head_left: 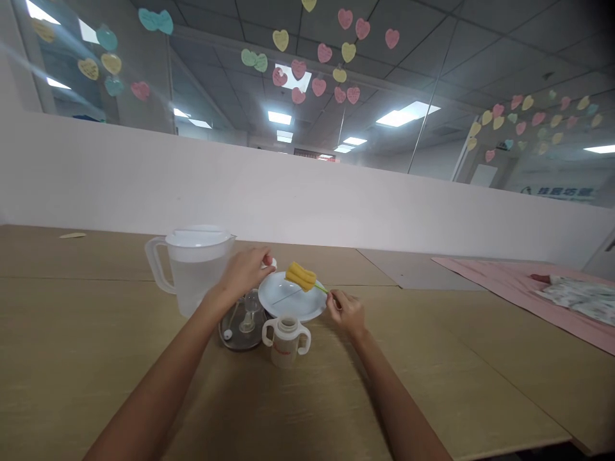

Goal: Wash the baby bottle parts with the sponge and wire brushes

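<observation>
My right hand (344, 310) pinches the thin green handle of a bottle brush, whose yellow sponge head (300, 276) hangs over a white plate (288, 302). My left hand (246, 269) is curled at the far left rim of that plate, fingers closed on a small white piece I cannot make out. Just in front of the plate stands a two-handled baby bottle (286, 340). A shallow metal dish (239, 326) with clear bottle parts lies to its left.
A clear pitcher (192, 269) with a white lid, partly filled with water, stands left of my left hand. The wooden table (96, 358) ends at a white partition behind. A pink cloth (519, 288) with patterned fabric lies at the far right.
</observation>
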`<state>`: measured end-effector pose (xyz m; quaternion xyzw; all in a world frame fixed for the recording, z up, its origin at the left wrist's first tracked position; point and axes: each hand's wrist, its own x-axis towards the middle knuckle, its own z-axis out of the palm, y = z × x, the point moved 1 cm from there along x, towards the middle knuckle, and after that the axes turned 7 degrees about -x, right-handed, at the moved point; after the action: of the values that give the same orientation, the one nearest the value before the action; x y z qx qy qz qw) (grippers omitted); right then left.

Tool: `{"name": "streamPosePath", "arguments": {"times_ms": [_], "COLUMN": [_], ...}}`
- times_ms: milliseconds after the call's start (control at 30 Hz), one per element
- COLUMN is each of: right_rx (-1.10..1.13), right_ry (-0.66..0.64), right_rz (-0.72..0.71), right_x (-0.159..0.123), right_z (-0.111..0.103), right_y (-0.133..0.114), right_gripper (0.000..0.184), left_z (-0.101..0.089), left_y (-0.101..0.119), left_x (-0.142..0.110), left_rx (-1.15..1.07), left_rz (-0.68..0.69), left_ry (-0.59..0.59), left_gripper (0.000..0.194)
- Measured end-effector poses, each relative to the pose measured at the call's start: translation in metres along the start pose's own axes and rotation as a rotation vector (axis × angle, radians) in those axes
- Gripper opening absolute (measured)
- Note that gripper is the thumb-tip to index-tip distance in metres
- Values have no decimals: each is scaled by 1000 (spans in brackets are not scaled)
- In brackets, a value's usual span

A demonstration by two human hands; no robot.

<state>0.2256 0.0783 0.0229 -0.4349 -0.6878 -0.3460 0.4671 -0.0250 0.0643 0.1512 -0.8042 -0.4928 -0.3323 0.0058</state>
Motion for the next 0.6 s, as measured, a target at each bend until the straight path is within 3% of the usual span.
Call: {"name": "streamPosePath", "arguments": {"times_ms": [133,300,433,600], "right_rx": [-11,-27,-31,-39], "right_ry": [3,-24,-29,-31], "right_rz": [17,18,17,19], "right_x": [1,0,-1,-1], "right_z": [-1,0,1,1], "right_y": [0,1,2,2], "right_gripper": [24,26,26,26], "left_z": [-8,2,13,21], "left_y": [-24,-47,-43,-37], "left_x": [-5,-8,-8,-10], "left_rx": [93,-6,-24,44], "left_rz": [-97,-228,-249,-250], "left_ry": [-274,-541,-662,-710], "left_gripper": [8,16,22,32]}}
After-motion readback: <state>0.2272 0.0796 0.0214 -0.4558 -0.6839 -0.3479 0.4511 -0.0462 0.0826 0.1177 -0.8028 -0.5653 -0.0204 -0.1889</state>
